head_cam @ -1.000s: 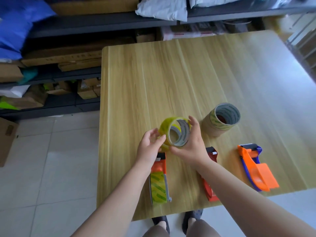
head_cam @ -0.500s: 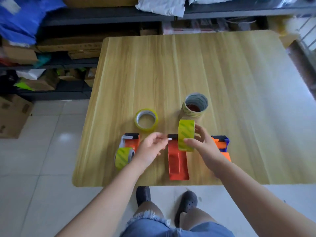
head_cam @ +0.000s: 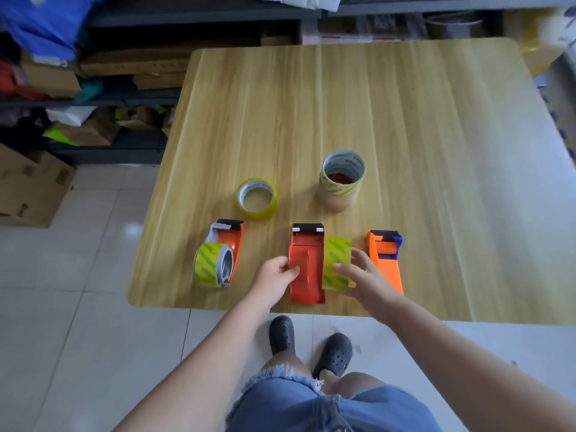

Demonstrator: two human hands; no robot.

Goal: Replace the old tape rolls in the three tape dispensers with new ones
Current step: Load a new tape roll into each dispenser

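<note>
Three tape dispensers lie in a row near the table's front edge. The left dispenser [head_cam: 229, 244] carries a green-printed roll [head_cam: 212, 265]. My left hand [head_cam: 276, 275] grips the left side of the red middle dispenser [head_cam: 307, 265]. A green-printed tape roll [head_cam: 336, 263] stands on edge against that dispenser's right side, and my right hand [head_cam: 364, 275] holds it with the fingers around it. The orange dispenser [head_cam: 385, 260] on the right holds no roll. A thin yellowish roll [head_cam: 256, 198] lies flat behind the left dispenser. A stack of rolls [head_cam: 341, 180] stands behind the middle one.
The wooden table [head_cam: 374, 104] stretches far back and right. Dark shelves with cardboard boxes [head_cam: 131, 70] stand behind and to the left. A cardboard box [head_cam: 28, 188] sits on the tiled floor at left. My legs and shoes show below the table's edge.
The thin roll that I held a second ago now lies flat on the table. My right hand has brought a fuller roll down beside the red dispenser, and my left hand has taken hold of that dispenser.
</note>
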